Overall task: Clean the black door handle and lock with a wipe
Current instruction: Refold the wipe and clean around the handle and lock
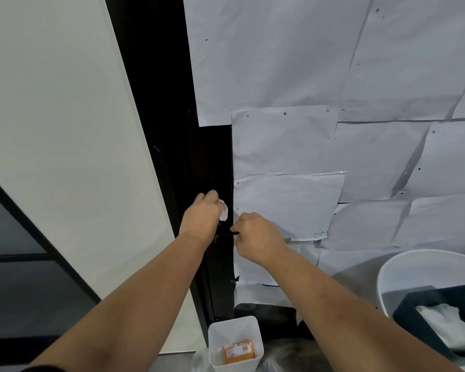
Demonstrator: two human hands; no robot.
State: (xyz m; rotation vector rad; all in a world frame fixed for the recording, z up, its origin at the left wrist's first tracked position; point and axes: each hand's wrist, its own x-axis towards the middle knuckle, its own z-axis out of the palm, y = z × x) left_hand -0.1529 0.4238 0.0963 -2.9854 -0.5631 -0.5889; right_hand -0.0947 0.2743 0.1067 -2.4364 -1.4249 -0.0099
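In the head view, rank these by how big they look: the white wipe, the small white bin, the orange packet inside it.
1. small white bin
2. orange packet
3. white wipe, mostly hidden in the left hand, so unsure.

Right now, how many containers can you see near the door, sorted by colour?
White: 2, the small bin holding an orange pack, and the round tub.
Dark: 1, the tray inside the tub.
Total: 3.

Left hand (203,214) with wipe (223,210) is above the door handle (227,233); right hand (258,234) just right; bin (235,342) below
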